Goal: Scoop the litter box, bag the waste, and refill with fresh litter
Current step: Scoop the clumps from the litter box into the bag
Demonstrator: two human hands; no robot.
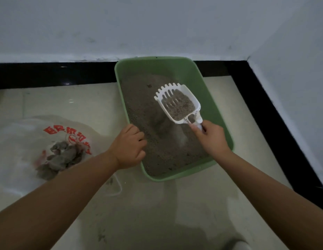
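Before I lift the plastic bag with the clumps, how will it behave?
The plastic bag looks thin and crumpled, so it is probably floppy. The grey clumps lie in one heap, so it will likely sag there. It may feel heavy for its size.

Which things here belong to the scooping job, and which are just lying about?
Job: litter box, litter, scoop in right hand, left hand on the box rim, bag with clumps.
Lying about: pale object at bottom edge.

The clear plastic bag (21, 141) bears red printed characters, seemingly Chinese, too blurred to read.
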